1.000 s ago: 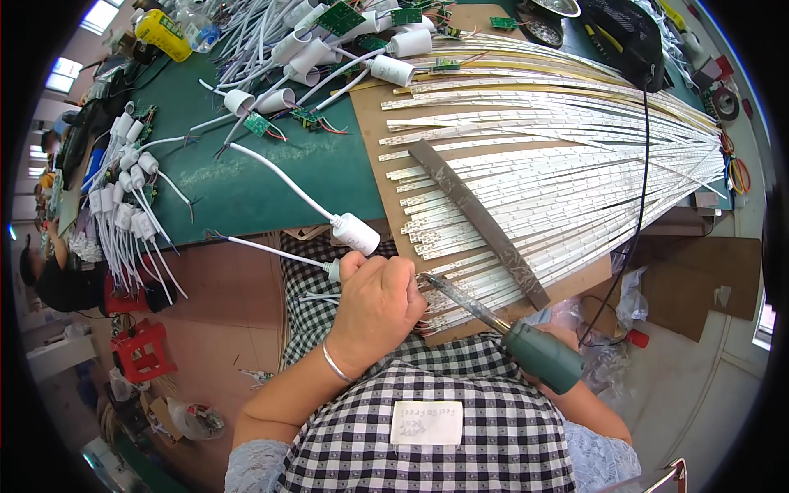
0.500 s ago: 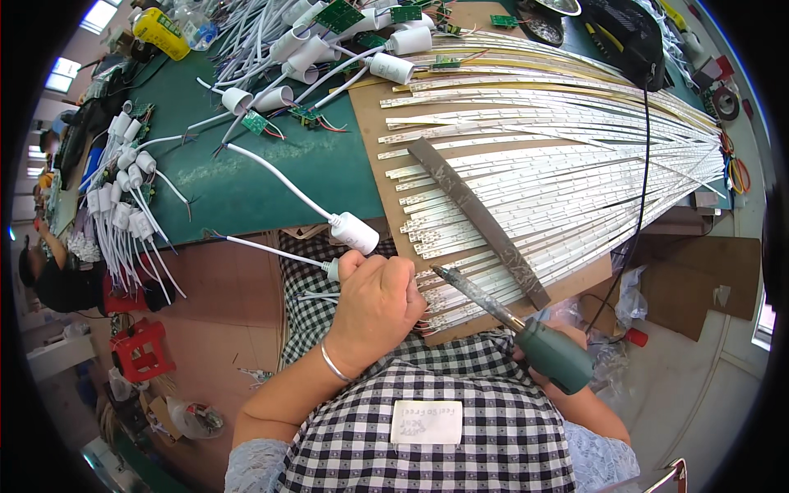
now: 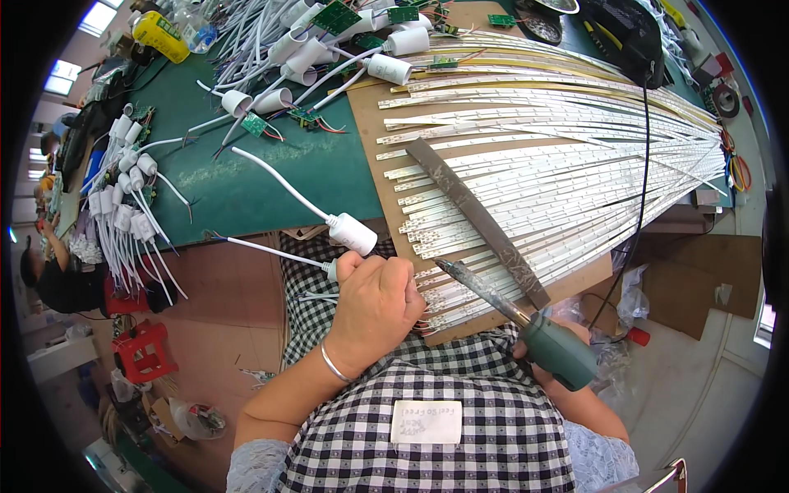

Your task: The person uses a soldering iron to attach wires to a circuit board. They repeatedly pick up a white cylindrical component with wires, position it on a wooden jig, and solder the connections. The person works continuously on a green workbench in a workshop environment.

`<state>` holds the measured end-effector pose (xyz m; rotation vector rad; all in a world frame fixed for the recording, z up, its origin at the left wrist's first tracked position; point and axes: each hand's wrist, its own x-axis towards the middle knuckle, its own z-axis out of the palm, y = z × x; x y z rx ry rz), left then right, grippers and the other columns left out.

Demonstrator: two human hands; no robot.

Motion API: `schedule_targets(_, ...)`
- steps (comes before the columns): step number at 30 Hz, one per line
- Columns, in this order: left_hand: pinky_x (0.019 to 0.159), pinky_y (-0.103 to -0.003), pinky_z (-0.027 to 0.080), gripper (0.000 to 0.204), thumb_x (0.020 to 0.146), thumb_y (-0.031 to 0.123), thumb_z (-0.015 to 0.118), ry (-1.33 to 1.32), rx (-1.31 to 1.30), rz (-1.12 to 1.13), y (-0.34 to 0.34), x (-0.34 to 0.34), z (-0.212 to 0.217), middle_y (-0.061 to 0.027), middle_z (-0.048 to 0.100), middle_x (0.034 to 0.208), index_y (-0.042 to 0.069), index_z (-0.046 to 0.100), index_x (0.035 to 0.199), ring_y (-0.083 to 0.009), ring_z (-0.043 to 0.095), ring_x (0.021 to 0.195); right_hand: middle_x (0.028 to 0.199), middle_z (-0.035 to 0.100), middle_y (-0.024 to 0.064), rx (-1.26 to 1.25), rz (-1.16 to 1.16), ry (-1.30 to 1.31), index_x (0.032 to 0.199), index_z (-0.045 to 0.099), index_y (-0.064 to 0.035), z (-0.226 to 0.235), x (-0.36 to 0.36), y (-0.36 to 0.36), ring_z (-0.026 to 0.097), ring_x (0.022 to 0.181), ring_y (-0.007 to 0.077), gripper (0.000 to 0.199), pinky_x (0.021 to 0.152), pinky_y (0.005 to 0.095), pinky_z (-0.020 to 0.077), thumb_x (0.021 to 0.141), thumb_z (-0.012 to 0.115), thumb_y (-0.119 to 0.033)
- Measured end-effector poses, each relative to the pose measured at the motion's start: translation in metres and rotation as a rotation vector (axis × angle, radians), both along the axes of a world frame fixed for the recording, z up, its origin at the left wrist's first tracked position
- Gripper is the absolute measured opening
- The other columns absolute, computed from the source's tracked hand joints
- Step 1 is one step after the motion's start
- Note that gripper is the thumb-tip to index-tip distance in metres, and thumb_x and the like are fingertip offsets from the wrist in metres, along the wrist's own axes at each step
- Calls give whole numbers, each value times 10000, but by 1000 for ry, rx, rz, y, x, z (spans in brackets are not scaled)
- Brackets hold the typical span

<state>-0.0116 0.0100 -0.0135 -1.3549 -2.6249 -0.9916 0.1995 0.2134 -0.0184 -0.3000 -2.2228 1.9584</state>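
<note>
Close against the lap, a black-and-white checked apron (image 3: 353, 444); cloth patch (image 3: 426, 421) on it carries faint lettering, upside down from this view. Left grip (image 3: 376, 304) clamped on a corded white socket (image 3: 332, 269), most of its body hidden by the fist, cord running out to the left. Right grip (image 3: 541, 376) wrapped around the green handle of a soldering iron (image 3: 563, 355), partly behind it. Iron's long axis slants from lower right to upper left; tip just right of the left grip, apart from it, over the near ends of the LED strips (image 3: 509, 185), contact below not clear. Left grip the nearer of the two to those ends. Second socket (image 3: 353, 235) just beyond the left fist, its print too small to read. Dark bar (image 3: 478, 222) aslant across the fanned strips. Farther, green desk (image 3: 226, 201) bearing a heap of corded sockets (image 3: 306, 56); yellow bottle (image 3: 160, 37) past it, dark print on it, not legible. Off left, a co-worker (image 3: 72, 286) in dark clothing
</note>
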Motion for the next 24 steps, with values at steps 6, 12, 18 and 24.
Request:
schedule_targets(6,743,-391,332,182,709,0,627,-9,-8,0,0,0,1,-29,545,694,87,521,830,-243,537,647,967,669,116,89,7,-28,1031,643,26,1,1,2,658,857,202,319,761,301,520,853,684,-236)
schedule_targets(12,753,-395,328,192,703,3,636,5,-1,11,-1,1,1,-13,547,698,90,526,834,-231,538,654,941,672,104,81,2,-51,1042,635,36,8,-4,1,664,749,163,357,691,278,532,874,664,-277)
schedule_targets(18,767,-397,323,204,698,18,662,37,-58,25,-2,4,6,-8,557,749,96,530,833,-215,545,735,853,675,92,-45,-52,-11,954,627,27,9,-9,-3,658,674,140,337,624,260,527,882,662,-300)
schedule_targets(24,860,-425,335,192,763,114,690,91,-33,37,-11,4,21,-49,603,907,88,581,919,-265,558,910,707,658,65,8,-114,33,920,630,9,14,-16,-2,650,636,163,360,595,277,524,896,645,-351)
